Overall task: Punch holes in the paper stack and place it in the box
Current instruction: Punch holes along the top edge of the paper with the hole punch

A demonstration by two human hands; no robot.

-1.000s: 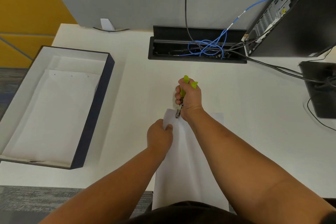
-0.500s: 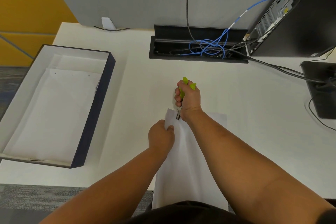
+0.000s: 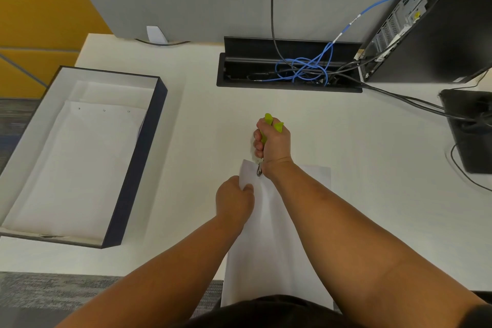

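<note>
A white paper stack point(image 3: 269, 234) lies on the desk in front of me and hangs over the near edge. My left hand point(image 3: 234, 201) pinches its far left corner and lifts it slightly. My right hand point(image 3: 273, 142) is closed around a green-handled hole punch point(image 3: 269, 125), whose metal jaw point(image 3: 259, 170) sits on the paper's far edge, close to that corner. A dark blue box point(image 3: 134, 165) with a white inside stands open at the left, and punched sheets point(image 3: 77, 157) lie flat in it.
The white desk point(image 3: 359, 146) holds an open black cable tray point(image 3: 287, 69) with tangled blue and black cables at the back. A black computer tower point(image 3: 439, 21) stands at the back right, and a black device point(image 3: 471, 130) with cables sits at the right edge.
Both hands keep their grip on the paper and the punch. The view has shifted slightly; nothing else has visibly moved.
</note>
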